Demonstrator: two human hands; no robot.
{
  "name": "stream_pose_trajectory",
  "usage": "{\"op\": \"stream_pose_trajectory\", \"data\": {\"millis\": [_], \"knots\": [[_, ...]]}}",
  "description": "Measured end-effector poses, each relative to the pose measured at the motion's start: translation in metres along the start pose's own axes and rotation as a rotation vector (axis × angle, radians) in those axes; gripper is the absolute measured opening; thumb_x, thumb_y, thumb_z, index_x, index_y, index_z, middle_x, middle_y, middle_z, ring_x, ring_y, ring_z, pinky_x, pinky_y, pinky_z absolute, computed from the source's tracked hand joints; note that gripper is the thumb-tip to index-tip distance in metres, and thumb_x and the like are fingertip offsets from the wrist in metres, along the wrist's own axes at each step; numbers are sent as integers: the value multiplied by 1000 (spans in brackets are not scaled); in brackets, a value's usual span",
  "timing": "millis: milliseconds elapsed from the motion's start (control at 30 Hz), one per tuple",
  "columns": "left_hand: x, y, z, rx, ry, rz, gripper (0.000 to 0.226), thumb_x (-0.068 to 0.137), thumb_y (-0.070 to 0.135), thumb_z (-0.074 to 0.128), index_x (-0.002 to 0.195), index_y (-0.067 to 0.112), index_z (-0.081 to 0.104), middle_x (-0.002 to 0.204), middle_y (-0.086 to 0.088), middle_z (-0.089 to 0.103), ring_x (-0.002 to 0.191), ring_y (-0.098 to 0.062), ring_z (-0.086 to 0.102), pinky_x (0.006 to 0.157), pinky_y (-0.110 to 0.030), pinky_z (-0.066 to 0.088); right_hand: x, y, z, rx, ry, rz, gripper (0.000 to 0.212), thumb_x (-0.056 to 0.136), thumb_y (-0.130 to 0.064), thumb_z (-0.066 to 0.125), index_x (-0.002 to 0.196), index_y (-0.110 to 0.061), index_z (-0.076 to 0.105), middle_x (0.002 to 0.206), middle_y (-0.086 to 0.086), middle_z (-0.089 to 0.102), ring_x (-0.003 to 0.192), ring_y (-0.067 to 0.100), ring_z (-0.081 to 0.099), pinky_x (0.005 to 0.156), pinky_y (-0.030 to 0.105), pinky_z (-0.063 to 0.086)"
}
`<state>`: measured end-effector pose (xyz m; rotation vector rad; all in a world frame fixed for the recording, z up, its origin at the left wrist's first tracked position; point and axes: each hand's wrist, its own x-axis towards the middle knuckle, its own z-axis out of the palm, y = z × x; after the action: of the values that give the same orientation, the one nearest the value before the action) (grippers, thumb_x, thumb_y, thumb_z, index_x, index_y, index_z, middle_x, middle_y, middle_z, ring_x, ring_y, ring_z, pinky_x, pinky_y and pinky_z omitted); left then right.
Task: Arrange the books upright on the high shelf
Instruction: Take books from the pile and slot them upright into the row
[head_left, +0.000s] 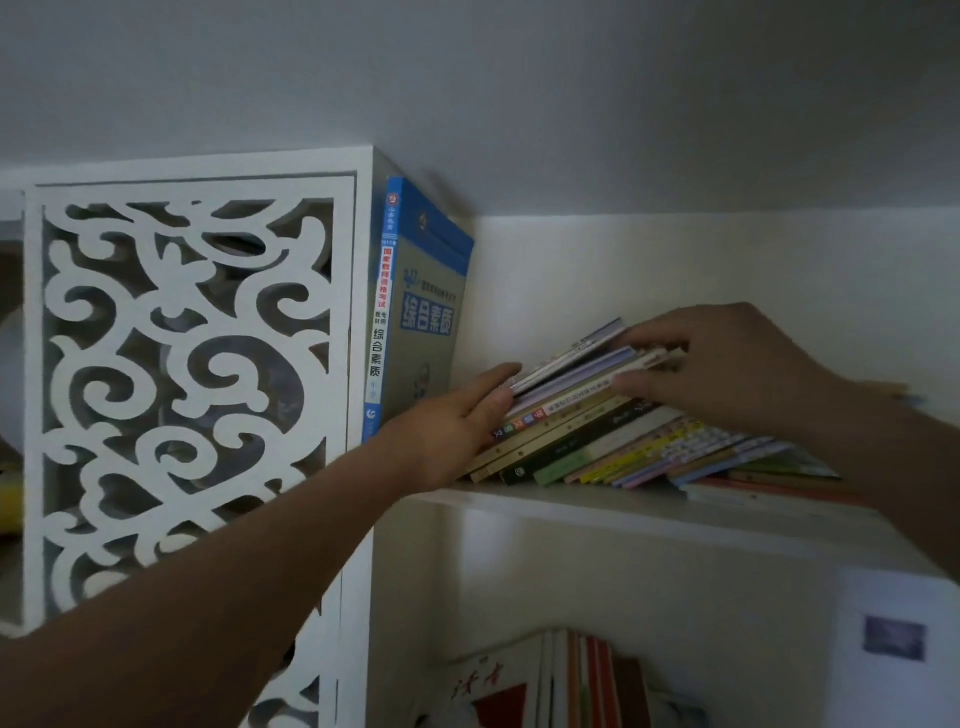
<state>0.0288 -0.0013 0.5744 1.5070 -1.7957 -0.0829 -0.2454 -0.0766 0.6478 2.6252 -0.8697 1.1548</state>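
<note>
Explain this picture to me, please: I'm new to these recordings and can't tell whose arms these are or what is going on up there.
There is no machine here. The one picture comes from a camera worn on a person's head, so the two arms reaching in are that person's own. They reach up to a high white shelf. A thick blue book already stands upright against the carved side panel. The other books, a leaning pile of thin books, have slumped over to the right. The left hand presses against the pile's lower left end; the right hand rests its fingers on the pile's top. Neither hand has lifted a book. More books stand on the shelf below.
</note>
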Motion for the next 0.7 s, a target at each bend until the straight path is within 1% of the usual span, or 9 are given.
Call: {"op": "stream_pose_trajectory", "data": {"millis": [100,233,367,433,467,533,567,633,700], "knots": [[10,2,-1,-52,-20,-78,53,96,78,26,147,64,34,135,7,64,116,-17,66,104,-48,53,-3,2,5,-70,76,27,35,79,-61,81,102,-39,66,97,-14,66,90,11,63,75,28,46],[9,-2,3,-99,22,-111,55,95,78,29,147,64,36,139,9,63,120,-17,64,107,-48,51,-8,7,17,-110,78,-5,42,87,-63,69,114,-32,63,113,-2,65,99,20,60,88,37,49],[-12,-6,28,286,492,108,52,110,49,24,158,35,40,131,-3,68,114,-20,65,98,-39,53,-28,-1,23,-148,290,-124,42,98,-33,67,135,-14,63,137,12,58,126,32,55,106,39,42],[-35,-17,46,409,541,274,54,110,39,33,162,23,35,152,-11,52,135,-25,52,110,-45,44,-60,-18,26,-187,476,-292,34,94,-17,64,125,-3,68,124,20,63,115,38,58,101,42,44],[-50,-27,56,429,518,319,58,109,36,37,164,19,30,164,-12,37,149,-28,37,119,-51,35,-82,-27,35,-132,501,-376,27,92,-11,63,115,1,71,112,21,66,104,36,60,94,40,46],[-90,-54,78,378,427,372,61,106,31,44,164,16,28,173,-11,15,160,-30,12,127,-50,22,-128,-42,67,84,365,-430,18,92,-10,62,101,-2,74,96,10,68,87,25,61,80,32,48],[-112,-70,91,339,368,393,60,105,29,47,162,17,33,173,-9,16,160,-27,15,126,-42,26,-146,-44,88,185,212,-383,18,94,-15,61,101,-8,75,96,2,67,86,17,61,78,27,47],[-155,-102,120,239,192,325,54,104,33,51,157,30,42,166,2,35,149,-13,39,113,-31,46,-173,-43,138,267,-150,-159,24,98,-32,58,116,-26,72,109,-17,60,101,2,57,87,19,45],[-187,-124,151,138,-44,138,50,104,51,52,153,48,40,158,20,42,140,-1,45,109,-34,49,-198,-34,191,262,-415,105,38,103,-45,57,140,-39,59,130,-28,46,119,-8,44,103,12,35]]}}
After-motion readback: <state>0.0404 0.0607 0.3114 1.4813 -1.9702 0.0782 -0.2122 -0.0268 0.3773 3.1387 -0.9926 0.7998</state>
